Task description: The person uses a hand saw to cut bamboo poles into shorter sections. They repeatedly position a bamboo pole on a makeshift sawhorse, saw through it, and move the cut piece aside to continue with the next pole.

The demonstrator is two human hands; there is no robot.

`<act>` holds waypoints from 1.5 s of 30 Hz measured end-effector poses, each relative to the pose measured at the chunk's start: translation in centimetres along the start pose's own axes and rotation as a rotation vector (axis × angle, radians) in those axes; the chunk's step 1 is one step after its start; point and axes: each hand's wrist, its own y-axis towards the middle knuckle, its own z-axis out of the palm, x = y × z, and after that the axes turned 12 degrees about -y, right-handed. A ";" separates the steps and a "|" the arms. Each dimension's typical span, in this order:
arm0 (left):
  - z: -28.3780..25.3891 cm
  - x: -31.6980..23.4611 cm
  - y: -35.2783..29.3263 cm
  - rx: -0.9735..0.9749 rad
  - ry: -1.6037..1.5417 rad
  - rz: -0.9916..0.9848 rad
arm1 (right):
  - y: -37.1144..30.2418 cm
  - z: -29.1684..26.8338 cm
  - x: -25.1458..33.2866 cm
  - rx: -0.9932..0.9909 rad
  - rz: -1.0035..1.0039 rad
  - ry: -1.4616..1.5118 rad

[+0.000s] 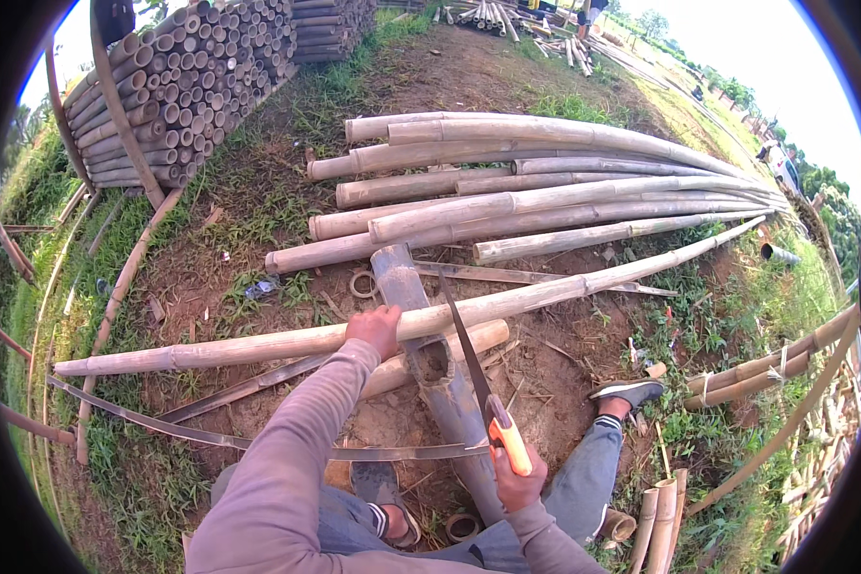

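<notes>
Head view: the pole point(426, 322) is being gripped near its middle by the left hand point(373, 330), whose fingers are being wrapped over the top, and is being borne by the log point(454, 411) crossing beneath. The saw point(476, 378) is being grasped by its orange handle in the closed right hand point(521, 478), its blade being slanted across the pole near the left hand; whether it is being bitten into cannot be told. A cut is apparently being lined up or made; steady pressure and a straight stroke are seemingly being called for.
</notes>
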 end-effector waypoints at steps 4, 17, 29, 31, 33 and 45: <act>0.7 0.0 0.2 0.057 0.039 -0.068 | 10.1 7.4 1.3 -0.046 -0.138 0.019; -0.5 -0.9 0.8 0.044 0.049 -0.079 | 4.3 1.7 0.1 -0.020 -0.111 -0.048; -1.2 -0.3 0.6 0.056 0.029 -0.076 | -5.2 -3.7 -0.9 0.042 0.014 -0.064; -0.7 0.0 0.1 0.065 0.041 -0.094 | -3.1 -2.5 -0.9 0.032 -0.054 -0.096; -0.5 -0.7 0.5 0.053 0.034 -0.076 | 4.9 2.2 -0.1 0.003 -0.134 -0.131; -0.2 0.5 0.3 0.034 0.034 -0.057 | -3.6 -3.2 -0.9 0.028 -0.056 -0.113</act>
